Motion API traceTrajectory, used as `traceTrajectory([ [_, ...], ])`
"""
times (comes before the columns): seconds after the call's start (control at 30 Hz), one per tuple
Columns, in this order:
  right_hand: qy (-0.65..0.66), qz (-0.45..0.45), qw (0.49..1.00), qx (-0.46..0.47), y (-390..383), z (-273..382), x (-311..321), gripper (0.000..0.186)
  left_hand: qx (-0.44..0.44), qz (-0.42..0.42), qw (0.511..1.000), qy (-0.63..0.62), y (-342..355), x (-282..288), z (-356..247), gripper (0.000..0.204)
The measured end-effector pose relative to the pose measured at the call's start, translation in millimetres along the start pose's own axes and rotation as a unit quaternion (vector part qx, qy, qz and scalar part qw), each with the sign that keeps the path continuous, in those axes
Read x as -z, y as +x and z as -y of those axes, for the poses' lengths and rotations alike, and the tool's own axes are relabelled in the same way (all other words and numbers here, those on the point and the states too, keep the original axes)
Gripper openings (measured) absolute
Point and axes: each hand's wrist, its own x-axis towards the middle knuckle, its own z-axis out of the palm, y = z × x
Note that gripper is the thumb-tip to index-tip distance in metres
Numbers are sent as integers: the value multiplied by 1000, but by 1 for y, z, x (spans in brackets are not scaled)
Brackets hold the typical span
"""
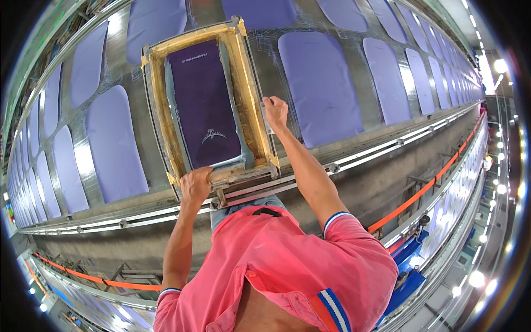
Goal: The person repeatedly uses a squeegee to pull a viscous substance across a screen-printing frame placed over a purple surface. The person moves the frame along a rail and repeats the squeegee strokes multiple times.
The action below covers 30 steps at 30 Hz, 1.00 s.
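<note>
We locate the yellow-edged frame (241, 88), with its dark purple inner panel (204, 105), on the long surface (265, 55) between rows of lilac panels (321, 88). Our left hand (196, 185) has its fingers grasping the frame's near edge; our right hand (275, 113) has curled fingers at the right side, though we cannot tell whether they grip. A metal rail (366, 156) borders the surface's near side.

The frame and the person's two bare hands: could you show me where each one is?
Frame (247, 91): head view, on the yellowish right-hand side.
Left hand (196, 185): head view, on the back of the hand.
Right hand (276, 114): head view, on the back of the hand.
</note>
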Motion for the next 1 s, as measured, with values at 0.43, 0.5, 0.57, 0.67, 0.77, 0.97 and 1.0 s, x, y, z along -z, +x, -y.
traceTrajectory([
  [0.43,-107,-84,990,41,-7,18,-11,41,-57,-120,988,81,83,-23,33,42],
  [0.5,-164,-133,963,164,11,27,-16,45,-71,-154,983,68,148,-7,46,42],
  [0.57,-139,-119,946,268,38,65,-25,41,-85,-168,979,73,218,11,61,39],
  [0.67,-92,-45,899,426,101,132,-60,36,-26,-69,994,75,327,37,79,23],
  [0.77,-154,87,854,489,165,192,-97,46,-12,-20,992,120,403,77,82,20],
  [0.97,-389,344,785,336,246,259,-150,40,-47,16,994,99,477,107,109,27],
  [1.0,-393,320,792,339,250,247,-159,36,-59,-2,992,109,476,101,108,28],
])
